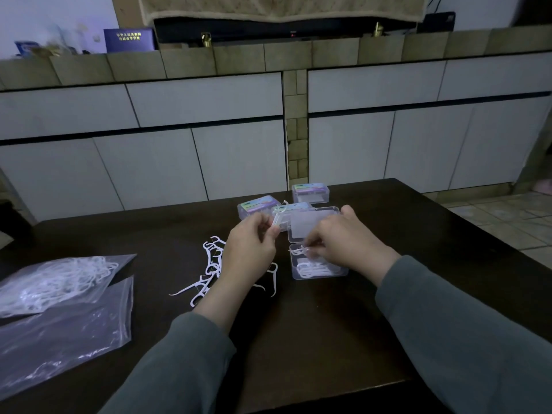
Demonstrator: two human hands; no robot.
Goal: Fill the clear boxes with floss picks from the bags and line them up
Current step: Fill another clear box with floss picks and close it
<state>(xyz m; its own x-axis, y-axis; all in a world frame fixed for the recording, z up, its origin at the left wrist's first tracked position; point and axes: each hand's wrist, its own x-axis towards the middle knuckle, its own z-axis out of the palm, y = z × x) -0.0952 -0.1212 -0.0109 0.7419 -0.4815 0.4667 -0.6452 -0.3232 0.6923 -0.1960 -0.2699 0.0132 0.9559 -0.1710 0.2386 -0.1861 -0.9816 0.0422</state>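
Picks [313, 268] lie in the open clear box [319, 273], frame centre; right hand [343, 239] pinches one, left hand [249, 249] grips several; three closed boxes [310, 192] behind, two bags [59, 336] lower left.

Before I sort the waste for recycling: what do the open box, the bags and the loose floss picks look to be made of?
Open box: clear rigid plastic, probably; the picks inside show through its walls. Bags: thin glossy plastic film, wrinkled and see-through. Loose floss picks: white moulded plastic, seemingly matte. The right hand pinches picks over the box.
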